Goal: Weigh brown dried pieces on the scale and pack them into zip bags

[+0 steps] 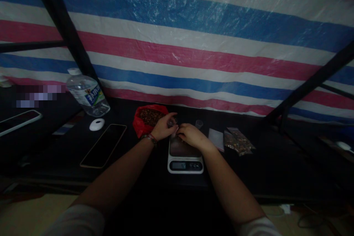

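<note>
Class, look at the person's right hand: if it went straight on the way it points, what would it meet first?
Most likely the left hand, just ahead of the right hand and holding what looks like a small clear cup; depth is unclear, so the hands may be touching.

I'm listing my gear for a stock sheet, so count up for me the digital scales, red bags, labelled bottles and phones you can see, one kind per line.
Digital scale: 1
Red bag: 1
Labelled bottle: 1
Phones: 2
Total: 5
</note>
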`<state>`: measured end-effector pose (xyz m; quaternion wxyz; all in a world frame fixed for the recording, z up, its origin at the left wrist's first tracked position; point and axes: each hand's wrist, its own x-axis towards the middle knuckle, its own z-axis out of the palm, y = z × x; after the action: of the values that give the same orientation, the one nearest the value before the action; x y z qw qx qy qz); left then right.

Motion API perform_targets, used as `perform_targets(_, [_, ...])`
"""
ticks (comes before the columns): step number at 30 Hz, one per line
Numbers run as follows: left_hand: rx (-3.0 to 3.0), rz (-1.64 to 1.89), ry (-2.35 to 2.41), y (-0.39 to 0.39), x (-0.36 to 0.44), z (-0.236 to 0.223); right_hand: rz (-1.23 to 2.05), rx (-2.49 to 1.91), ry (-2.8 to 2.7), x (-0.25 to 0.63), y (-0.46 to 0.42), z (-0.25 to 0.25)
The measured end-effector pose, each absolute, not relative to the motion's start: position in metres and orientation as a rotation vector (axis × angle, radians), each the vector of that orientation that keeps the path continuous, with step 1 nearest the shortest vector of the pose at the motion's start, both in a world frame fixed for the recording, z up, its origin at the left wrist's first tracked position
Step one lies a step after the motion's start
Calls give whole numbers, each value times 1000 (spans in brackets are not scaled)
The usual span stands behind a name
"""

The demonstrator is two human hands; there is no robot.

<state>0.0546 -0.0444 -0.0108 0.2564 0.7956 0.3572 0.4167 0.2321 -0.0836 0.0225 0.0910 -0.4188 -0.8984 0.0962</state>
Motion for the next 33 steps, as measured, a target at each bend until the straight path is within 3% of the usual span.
perform_targets(19, [2254,979,870,-47,51,-2,360,-999,-2187,235,-77,40])
perform_targets(33, [2131,1315,937,-47,56,-11,270,-1011,-2090,196,-71,40])
